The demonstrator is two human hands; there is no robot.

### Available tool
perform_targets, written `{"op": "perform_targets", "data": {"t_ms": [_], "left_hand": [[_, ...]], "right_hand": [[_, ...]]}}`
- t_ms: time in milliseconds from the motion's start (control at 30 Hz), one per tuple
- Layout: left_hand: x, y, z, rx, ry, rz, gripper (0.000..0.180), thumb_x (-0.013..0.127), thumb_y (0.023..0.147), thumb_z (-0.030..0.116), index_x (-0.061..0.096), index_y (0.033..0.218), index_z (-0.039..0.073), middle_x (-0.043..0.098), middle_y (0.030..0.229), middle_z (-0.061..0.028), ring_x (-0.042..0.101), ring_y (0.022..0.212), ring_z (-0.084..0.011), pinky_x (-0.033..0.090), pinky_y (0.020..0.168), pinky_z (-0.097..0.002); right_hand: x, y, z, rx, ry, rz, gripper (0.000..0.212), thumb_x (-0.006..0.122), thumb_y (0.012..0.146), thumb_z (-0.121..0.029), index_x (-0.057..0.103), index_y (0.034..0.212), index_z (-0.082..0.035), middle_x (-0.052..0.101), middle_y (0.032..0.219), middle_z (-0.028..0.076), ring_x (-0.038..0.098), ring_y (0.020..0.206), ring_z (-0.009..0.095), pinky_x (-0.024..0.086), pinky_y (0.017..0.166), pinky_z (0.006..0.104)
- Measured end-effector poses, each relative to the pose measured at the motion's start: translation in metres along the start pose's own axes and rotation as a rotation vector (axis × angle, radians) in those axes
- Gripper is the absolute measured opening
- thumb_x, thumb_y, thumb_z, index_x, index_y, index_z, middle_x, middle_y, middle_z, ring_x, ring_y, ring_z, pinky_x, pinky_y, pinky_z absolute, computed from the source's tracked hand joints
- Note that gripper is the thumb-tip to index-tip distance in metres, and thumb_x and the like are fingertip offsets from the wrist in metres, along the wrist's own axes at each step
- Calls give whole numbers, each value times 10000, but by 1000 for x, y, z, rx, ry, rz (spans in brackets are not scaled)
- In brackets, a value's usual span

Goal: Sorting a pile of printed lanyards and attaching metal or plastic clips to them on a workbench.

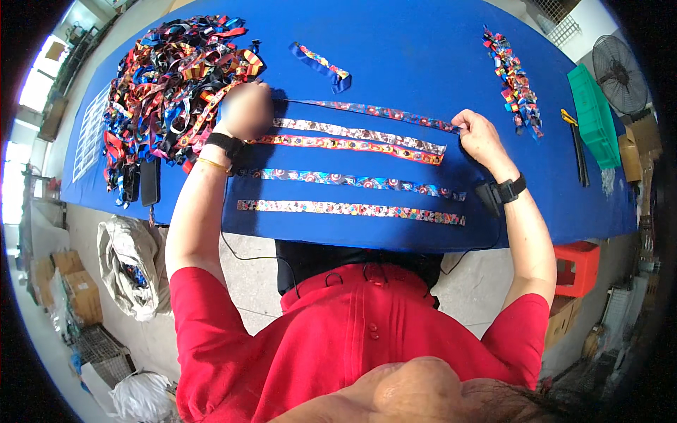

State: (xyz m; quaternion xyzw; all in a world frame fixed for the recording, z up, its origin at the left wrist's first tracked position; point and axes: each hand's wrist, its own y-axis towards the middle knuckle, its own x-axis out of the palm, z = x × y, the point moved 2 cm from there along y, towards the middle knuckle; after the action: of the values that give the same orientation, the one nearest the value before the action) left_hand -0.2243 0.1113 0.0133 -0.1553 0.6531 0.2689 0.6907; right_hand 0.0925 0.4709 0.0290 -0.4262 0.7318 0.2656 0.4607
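A long printed strap (381,113), blue and red, stretches nearly straight between my two hands. My right hand (482,137) pinches its right end between thumb and fingers. The other end runs up to my left hand (247,111), which is blurred, so its fingers and grip do not show. Nearer to me, several straps lie in roughly parallel rows: a black-and-white one (360,134), a red-and-yellow one (352,146), a blue one (345,180) and a multicoloured one (352,209). Left of my left hand rises a big tangled heap of straps (169,92).
A short folded strap (321,67) lies at the far middle of the blue table (416,42). Toward the right are a bundle of straps (513,84), a green crate (596,116), a dark rod-like tool (580,151) and a fan (619,74). A dark phone-like slab (150,182) borders the heap.
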Motion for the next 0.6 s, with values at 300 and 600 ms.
{"op": "perform_targets", "data": {"t_ms": [300,600], "left_hand": [[5,-12,-32,-55,47,20,159,528,798,39,649,881,-20,682,917,-256,674,898,-415,546,824,-481],[-2,-6,-13,-141,-122,-36,340,676,902,300,638,911,-38,686,862,-251,674,872,-426,529,799,-492]], "right_hand": [[-1,2,15,109,-24,-12,225,554,886,-77,683,1069,-48,721,1002,169,690,982,328,533,872,418],[-2,3,14,127,72,-39,226,610,883,-107,682,1083,-31,728,933,133,701,900,256,533,819,374]]}}
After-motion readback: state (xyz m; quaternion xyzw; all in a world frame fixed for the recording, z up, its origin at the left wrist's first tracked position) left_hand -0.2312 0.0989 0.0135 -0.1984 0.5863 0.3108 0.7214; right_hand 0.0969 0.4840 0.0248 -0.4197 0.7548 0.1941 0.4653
